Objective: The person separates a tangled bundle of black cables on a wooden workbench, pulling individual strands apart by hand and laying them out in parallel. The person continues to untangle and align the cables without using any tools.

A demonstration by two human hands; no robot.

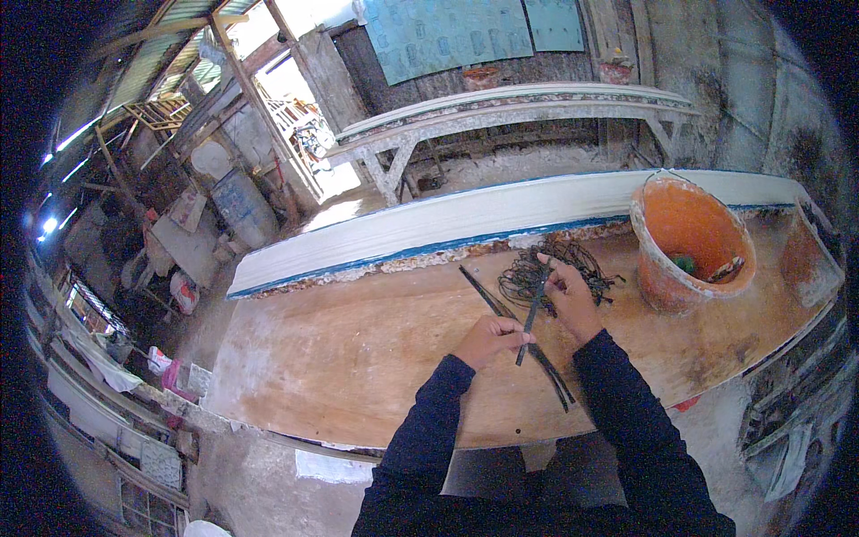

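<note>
Between my two hands runs a thin dark strip (532, 313), tilted with its upper end to the right. My left hand (490, 341) pinches it near the lower end. Higher up, the fingers of my right hand (573, 300) are closed on the same strip. Beneath it, a few more dark strips (559, 391) lie slanting across the wooden board (358, 358). Just behind my right hand sits a tangled heap of black cords or strips (522, 277), partly covered by that hand.
An orange bucket (658, 285), white-smeared, stands to the right on the board, with a green thing (684, 263) inside. Behind the board lies a long white moulding (429, 222) with blue edges. Farther back are a white-stained bench (394, 139) and a blue drum (246, 210).
</note>
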